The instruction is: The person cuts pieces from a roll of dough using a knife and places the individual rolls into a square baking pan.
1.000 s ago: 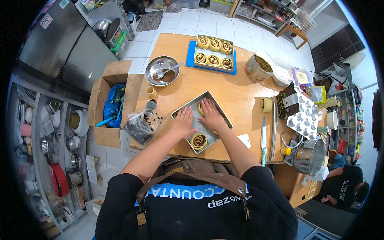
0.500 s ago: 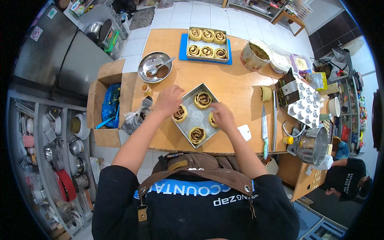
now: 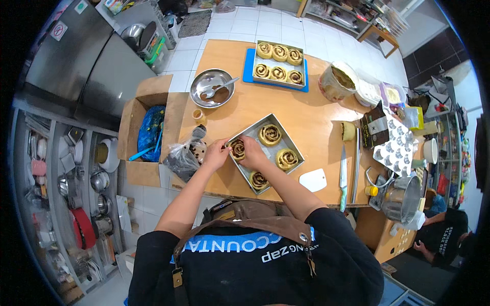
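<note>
Both hands shift since the frame half a second earlier: right hand leaves the right-hand roll and crosses to the left-hand roll; left hand drops from above the tray's left corner to the same roll's outer side.

Position: left-hand roll sits inside the square metal tray, close to its left corner, spiral face up, with one hand on either side. Right-hand fingers are bent and held close together along the roll's inner side; left-hand fingers are curled at the tray rim beside it. Cannot tell whether either set pinches the dough or merely rests against it.

Same tray: far roll and right-hand roll uncovered; near roll partly behind the right forearm.

Bench, far side: second tray with six rolls in two rows, on a blue board. Left: steel bowl containing a spoon and brown powder; small jar; plastic bag near the left hand. Right: white scraper, knife, metal rod, cut roll piece.
</note>
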`<state>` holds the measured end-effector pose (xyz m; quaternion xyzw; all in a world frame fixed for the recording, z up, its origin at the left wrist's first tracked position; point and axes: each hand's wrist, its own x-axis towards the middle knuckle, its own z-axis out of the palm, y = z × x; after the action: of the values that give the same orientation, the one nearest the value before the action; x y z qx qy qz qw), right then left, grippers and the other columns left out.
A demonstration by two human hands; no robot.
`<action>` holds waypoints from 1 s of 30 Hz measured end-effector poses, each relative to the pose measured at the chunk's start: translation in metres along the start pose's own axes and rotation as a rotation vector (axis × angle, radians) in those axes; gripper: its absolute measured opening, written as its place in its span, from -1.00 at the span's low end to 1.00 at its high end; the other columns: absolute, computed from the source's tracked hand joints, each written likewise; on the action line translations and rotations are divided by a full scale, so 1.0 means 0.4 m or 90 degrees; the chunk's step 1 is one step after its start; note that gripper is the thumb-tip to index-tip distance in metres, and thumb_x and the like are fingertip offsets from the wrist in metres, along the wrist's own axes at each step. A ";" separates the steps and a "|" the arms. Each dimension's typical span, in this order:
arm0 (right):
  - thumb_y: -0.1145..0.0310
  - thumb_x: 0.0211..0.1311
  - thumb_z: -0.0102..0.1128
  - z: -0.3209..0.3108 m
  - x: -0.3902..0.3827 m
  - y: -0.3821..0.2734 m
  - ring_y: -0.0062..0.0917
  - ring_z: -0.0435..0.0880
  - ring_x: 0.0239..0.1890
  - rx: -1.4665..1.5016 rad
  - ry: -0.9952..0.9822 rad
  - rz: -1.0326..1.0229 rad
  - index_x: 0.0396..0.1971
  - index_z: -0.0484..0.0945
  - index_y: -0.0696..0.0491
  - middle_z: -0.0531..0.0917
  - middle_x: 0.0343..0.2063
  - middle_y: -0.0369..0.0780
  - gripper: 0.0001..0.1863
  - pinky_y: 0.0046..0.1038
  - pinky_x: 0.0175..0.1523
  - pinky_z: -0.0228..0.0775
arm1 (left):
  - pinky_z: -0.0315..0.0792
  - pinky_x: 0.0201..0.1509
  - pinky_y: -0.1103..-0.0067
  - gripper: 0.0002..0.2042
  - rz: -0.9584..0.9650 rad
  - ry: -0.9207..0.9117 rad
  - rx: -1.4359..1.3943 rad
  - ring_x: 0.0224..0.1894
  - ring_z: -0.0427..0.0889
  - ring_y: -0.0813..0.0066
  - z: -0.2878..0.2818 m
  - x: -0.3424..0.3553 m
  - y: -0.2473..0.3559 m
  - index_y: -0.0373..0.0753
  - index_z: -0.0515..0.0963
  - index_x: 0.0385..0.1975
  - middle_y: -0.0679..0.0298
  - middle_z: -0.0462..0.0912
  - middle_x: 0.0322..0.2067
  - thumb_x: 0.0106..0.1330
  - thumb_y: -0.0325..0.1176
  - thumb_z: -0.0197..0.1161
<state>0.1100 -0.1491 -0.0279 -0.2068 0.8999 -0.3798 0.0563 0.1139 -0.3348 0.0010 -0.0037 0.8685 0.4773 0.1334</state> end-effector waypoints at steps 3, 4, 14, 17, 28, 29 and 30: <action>0.32 -0.24 0.44 0.012 0.007 0.007 -0.10 0.44 0.02 -0.003 0.007 0.028 0.09 0.24 0.17 0.48 -0.10 0.02 -0.19 -0.15 0.14 0.26 | 0.49 -0.03 0.43 -0.62 0.029 0.005 0.020 -0.13 0.60 0.17 -0.001 0.004 -0.001 -0.27 0.49 0.03 0.01 0.57 -0.11 0.20 -0.37 0.24; 0.30 -0.26 0.45 0.013 0.008 0.008 -0.10 0.44 0.02 -0.032 0.000 0.041 0.09 0.24 0.17 0.47 -0.09 0.02 -0.17 -0.14 0.13 0.26 | 0.48 -0.02 0.42 -0.62 0.028 -0.001 0.017 -0.12 0.60 0.16 -0.004 0.002 0.001 -0.27 0.49 0.03 0.01 0.56 -0.10 0.20 -0.37 0.24; 0.15 -0.40 0.51 -0.029 0.041 -0.027 -0.24 0.48 0.01 -0.037 -0.088 0.169 0.01 0.36 0.21 0.49 -0.09 0.01 -0.13 -0.27 0.14 0.30 | 0.47 -0.11 0.47 -0.60 0.075 -0.017 0.101 -0.21 0.60 0.26 -0.017 0.007 0.008 -0.19 0.50 0.06 0.10 0.58 -0.15 0.20 -0.33 0.28; 0.14 -0.35 0.51 -0.068 0.070 -0.061 -0.33 0.57 -0.11 0.241 -0.156 0.365 -0.01 0.40 0.24 0.57 -0.18 -0.02 -0.18 -0.36 0.00 0.41 | 0.46 -0.09 0.46 -0.61 0.038 -0.034 0.070 -0.20 0.59 0.24 -0.024 0.000 0.016 -0.18 0.50 0.05 0.10 0.58 -0.15 0.20 -0.33 0.28; 0.09 -0.33 0.51 -0.029 0.088 -0.042 -0.25 0.65 -0.18 0.114 -0.171 0.316 -0.20 0.57 0.17 0.65 -0.26 -0.02 -0.36 -0.33 -0.06 0.48 | 0.42 0.02 0.43 -0.60 0.073 -0.026 0.069 -0.10 0.57 0.18 -0.025 0.003 -0.003 -0.18 0.50 0.06 0.08 0.57 -0.13 0.18 -0.35 0.27; 0.07 -0.31 0.50 -0.040 0.083 -0.038 -0.23 0.63 -0.12 0.155 -0.210 0.366 -0.18 0.56 0.16 0.64 -0.21 0.00 -0.35 -0.30 -0.01 0.46 | 0.42 0.02 0.43 -0.60 0.070 -0.036 0.068 -0.10 0.57 0.18 -0.025 0.003 0.001 -0.19 0.50 0.05 0.07 0.57 -0.12 0.18 -0.35 0.27; 0.07 -0.31 0.50 -0.040 0.073 -0.031 -0.23 0.63 -0.12 0.155 -0.208 0.367 -0.18 0.56 0.16 0.64 -0.21 0.00 -0.35 -0.30 -0.01 0.46 | 0.42 0.02 0.43 -0.60 0.071 -0.036 0.068 -0.10 0.57 0.18 -0.026 0.003 0.005 -0.19 0.50 0.05 0.07 0.57 -0.12 0.18 -0.35 0.27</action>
<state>0.0836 -0.1584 -0.0062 0.0058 0.8485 -0.4146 0.3288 0.1103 -0.3420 0.0078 0.0657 0.8874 0.4370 0.1312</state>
